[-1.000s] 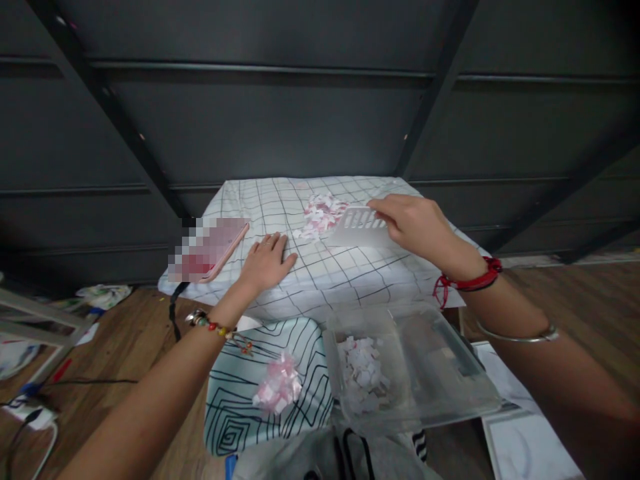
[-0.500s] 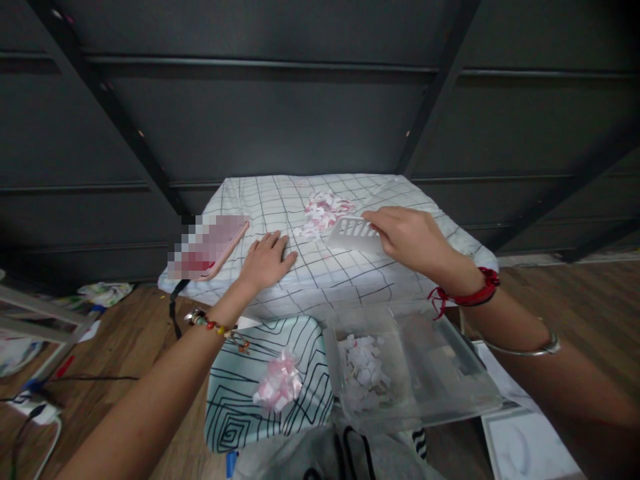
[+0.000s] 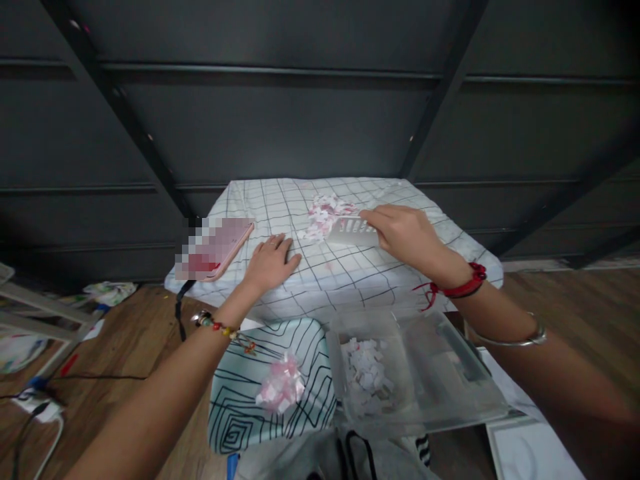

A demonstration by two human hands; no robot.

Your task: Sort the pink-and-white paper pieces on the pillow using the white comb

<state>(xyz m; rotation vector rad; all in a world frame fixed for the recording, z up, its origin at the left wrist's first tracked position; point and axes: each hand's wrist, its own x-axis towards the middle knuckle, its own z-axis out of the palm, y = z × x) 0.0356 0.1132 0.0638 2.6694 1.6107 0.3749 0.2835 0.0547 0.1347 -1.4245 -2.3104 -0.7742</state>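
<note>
My right hand (image 3: 407, 233) grips the edge of a white slotted plastic piece (image 3: 350, 233), tilted on its long side against the cloth. Just behind it lies a loose pile of pink and white paper scraps (image 3: 323, 212), its near edge touching or close to the plastic. My left hand (image 3: 273, 260) rests palm down on the white checked tablecloth (image 3: 330, 270), fingers stretched and holding nothing. A phone (image 3: 233, 250) in a pink case, partly pixelated, lies to the left of that hand.
Below the table's near edge, a clear plastic box (image 3: 415, 423) holds white paper scraps (image 3: 367, 370). Left of it, a clear bag of pink and white bits (image 3: 283, 387) lies on patterned teal cloth (image 3: 235, 373). A dark panelled wall (image 3: 280, 127) stands behind. A power strip (image 3: 37, 408) is on the floor.
The view has shifted slightly. My right hand still holds the slotted plastic piece, which now stands a little more upright by the scrap pile. My left hand stays flat on the cloth.
</note>
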